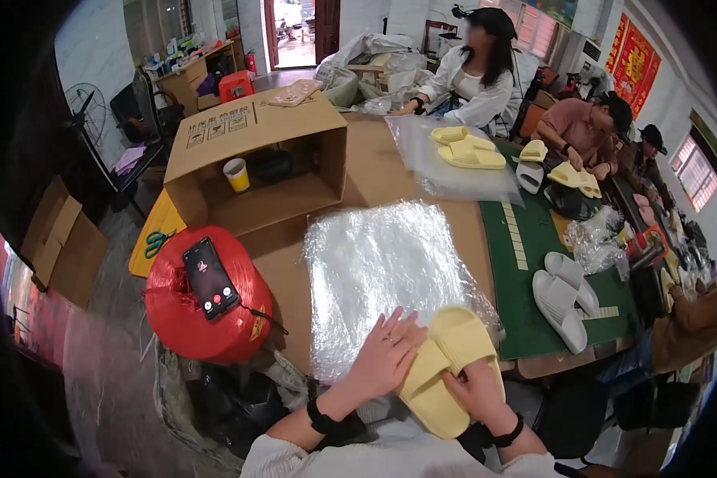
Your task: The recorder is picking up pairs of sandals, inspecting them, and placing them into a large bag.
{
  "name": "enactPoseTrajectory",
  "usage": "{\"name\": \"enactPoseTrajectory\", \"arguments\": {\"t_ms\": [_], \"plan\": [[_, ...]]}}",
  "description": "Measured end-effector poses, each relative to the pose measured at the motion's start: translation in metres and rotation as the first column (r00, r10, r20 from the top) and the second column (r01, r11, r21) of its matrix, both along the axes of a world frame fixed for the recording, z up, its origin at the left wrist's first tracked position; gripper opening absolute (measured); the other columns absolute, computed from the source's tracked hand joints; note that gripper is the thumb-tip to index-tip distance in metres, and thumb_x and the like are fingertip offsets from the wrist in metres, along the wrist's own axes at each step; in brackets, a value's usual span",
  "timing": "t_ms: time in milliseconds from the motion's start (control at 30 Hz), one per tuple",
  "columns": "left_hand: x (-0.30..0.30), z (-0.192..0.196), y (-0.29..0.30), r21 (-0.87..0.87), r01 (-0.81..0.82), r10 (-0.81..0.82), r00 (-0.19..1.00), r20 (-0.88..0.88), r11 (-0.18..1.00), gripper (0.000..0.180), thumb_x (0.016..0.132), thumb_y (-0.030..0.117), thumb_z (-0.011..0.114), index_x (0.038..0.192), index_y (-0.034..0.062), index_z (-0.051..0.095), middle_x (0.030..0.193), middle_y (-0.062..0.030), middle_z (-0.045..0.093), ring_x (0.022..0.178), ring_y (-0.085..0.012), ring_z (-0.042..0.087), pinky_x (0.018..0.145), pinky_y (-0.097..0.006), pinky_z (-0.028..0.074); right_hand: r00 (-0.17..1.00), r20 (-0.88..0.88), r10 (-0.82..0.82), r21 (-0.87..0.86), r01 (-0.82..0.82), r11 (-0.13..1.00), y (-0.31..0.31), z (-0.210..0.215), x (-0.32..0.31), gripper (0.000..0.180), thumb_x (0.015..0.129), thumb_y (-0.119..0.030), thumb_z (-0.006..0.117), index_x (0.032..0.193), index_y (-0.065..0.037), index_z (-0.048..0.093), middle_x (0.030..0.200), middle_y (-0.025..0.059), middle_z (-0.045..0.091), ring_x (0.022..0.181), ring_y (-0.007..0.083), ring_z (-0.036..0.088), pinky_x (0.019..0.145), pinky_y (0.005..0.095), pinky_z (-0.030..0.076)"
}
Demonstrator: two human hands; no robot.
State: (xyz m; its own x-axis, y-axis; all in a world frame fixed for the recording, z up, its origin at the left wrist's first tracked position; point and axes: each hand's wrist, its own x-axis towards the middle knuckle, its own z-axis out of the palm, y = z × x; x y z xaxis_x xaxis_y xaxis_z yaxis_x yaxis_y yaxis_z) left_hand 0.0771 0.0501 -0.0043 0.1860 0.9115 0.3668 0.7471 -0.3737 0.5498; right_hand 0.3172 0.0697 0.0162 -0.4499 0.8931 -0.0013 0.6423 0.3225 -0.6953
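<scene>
My right hand [479, 392] grips a pair of yellow slippers [434, 402] at the table's near edge, its fingers at the strap of the right-hand one. The two slippers lie side by side, slightly overlapping. My left hand [384, 354] has its fingers stretched out flat, holding nothing. It rests over the near part of a stack of clear plastic bags [382, 255], right beside the left slipper's strap; whether it touches that slipper I cannot tell.
Left of the bags sits a red roll of twine [163, 307] with a phone [210, 279] on top. Behind it stands an open cardboard box [255, 127] holding a paper cup [236, 175]. Grey slippers [562, 307] lie on a green mat [526, 319] at right. Co-workers sit beyond, near bagged yellow slippers [470, 151].
</scene>
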Motion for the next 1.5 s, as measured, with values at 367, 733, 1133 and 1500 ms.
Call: {"name": "enactPoseTrajectory", "arguments": {"t_ms": [367, 733, 1133, 1500], "plan": [[0.006, 0.005, -0.009, 0.059, 0.307, -0.31, 0.906, 0.286, 0.95, 0.041, 0.101, 0.015, 0.047, 0.142, 0.0097, 0.054, 0.157, -0.01, 0.039, 0.148, -0.0348, 0.028, 0.119, -0.057, 0.022, 0.996, 0.046, 0.07, 0.289, -0.08, 0.954, 0.068, -0.059, -0.069, 0.017, 0.081, -0.011, 0.068, 0.083, 0.001, 0.056, 0.081, 0.0237, 0.059, 0.078, 0.0435, 0.059, 0.065, 0.0492, 0.046], [-0.048, 0.025, -0.035, -0.001, 0.085, -0.084, 0.986, 0.143, 0.996, 0.033, 0.095, 0.01, 0.054, 0.125, 0.0127, 0.067, 0.15, -0.0087, 0.049, 0.146, -0.0376, 0.033, 0.119, -0.054, 0.023, 0.996, -0.081, -0.037, 0.262, 0.057, 0.964, 0.101, -0.034, -0.15, 0.048, 0.092, -0.023, 0.065, 0.123, 0.009, 0.049, 0.118, 0.0292, 0.054, 0.108, 0.0417, 0.054, 0.091, 0.0502, 0.045], [-0.081, -0.016, -0.093, -0.415, -0.339, 0.49, 0.802, 0.342, 0.844, 0.059, 0.085, 0.008, 0.069, 0.141, 0.0111, 0.054, 0.083, -0.0094, 0.06, 0.065, -0.0168, 0.059, 0.061, -0.03, 0.049, 0.96, -0.214, -0.182, 0.22, 0.229, 0.948, 0.021, -0.015, 0.029, 0.02, 0.084, -0.005, 0.074, 0.104, -0.004, 0.071, 0.082, 0.0057, 0.066, 0.062, 0.0126, 0.057, 0.056, 0.0265, 0.045], [-0.081, -0.013, -0.101, -0.242, -0.267, 0.342, 0.868, 0.36, 0.933, 0.037, 0.087, 0.001, 0.061, 0.124, 0.0058, 0.066, 0.088, -0.0106, 0.065, 0.071, -0.0208, 0.062, 0.068, -0.03, 0.05, 0.87, 0.19, 0.455, 0.373, -0.492, 0.786, 0.064, -0.009, 0.028, 0.045, 0.074, -0.001, 0.069, 0.117, -0.013, 0.069, 0.137, 0.0103, 0.059, 0.088, 0.0264, 0.062, 0.078, 0.0366, 0.053]]}}
